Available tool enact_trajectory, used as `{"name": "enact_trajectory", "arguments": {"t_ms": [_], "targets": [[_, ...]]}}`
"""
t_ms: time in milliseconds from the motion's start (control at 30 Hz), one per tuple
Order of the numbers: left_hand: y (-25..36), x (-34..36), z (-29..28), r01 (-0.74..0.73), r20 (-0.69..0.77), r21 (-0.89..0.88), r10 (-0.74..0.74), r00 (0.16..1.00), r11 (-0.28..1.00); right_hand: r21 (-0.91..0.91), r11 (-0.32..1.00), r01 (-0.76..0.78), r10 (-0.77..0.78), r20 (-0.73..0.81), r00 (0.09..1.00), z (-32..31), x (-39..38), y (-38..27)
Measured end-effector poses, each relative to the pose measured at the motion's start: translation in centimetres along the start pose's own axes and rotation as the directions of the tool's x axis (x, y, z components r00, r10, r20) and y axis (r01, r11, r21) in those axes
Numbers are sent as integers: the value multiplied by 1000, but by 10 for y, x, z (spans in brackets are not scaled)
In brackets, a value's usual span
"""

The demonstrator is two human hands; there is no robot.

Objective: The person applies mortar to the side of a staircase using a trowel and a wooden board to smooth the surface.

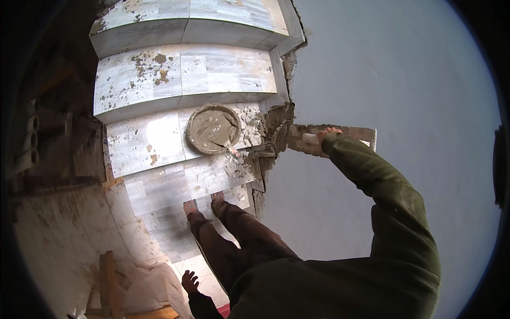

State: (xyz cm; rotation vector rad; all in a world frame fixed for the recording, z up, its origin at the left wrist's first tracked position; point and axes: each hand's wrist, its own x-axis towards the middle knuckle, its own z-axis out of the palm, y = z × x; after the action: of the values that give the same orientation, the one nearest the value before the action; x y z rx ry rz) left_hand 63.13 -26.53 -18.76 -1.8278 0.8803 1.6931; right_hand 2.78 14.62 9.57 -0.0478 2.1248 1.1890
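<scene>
My right hand (pixel 328 133) is closed around the handle of a rectangular plastering trowel (pixel 362 133). The trowel lies against the pale wall, its left end beside a patch of wet mortar (pixel 280 122) at the stair edge. Low at the left, my left hand (pixel 189 282) hangs free with its fingers apart, holding nothing. A round bucket (pixel 192 141) of grey-brown mortar (pixel 212 125) stands on a stair tread. A smaller tool with a reddish handle (pixel 232 150) leans in it, its other end sunk in the mortar.
Wood-patterned tiled steps (pixel 228 69) rise away from me, spattered with mortar. Crumbled mortar (pixel 249 119) lies between bucket and wall. My feet (pixel 190 207) are on a lower step. Wooden boards (pixel 109 282) and plastic sheeting (pixel 154 287) lie at lower left; pipes (pixel 32 141) are at far left.
</scene>
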Motion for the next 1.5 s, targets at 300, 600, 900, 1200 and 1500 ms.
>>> {"name": "enact_trajectory", "arguments": {"t_ms": [300,600,900,1200,1500], "targets": [[-7,-9,-5,1,-17,12,-1,1000,1000,27,1000,10,-12,52,999,-1,-13,8],[11,2,2,-69,41,-59,71,997,996,123,986,109,-125,126,984,76,-9,-52],[17,-29,-30,-74,-116,89,84,990,993,211,965,154,-166,42,985,159,73,-75],[4,-24,-4,-17,-63,39,20,998,999,235,964,122,-85,-162,983,127,79,-49],[7,-14,5,-22,-22,4,22,1000,1000,289,956,-44,48,-8,999,58,18,-9]]}}
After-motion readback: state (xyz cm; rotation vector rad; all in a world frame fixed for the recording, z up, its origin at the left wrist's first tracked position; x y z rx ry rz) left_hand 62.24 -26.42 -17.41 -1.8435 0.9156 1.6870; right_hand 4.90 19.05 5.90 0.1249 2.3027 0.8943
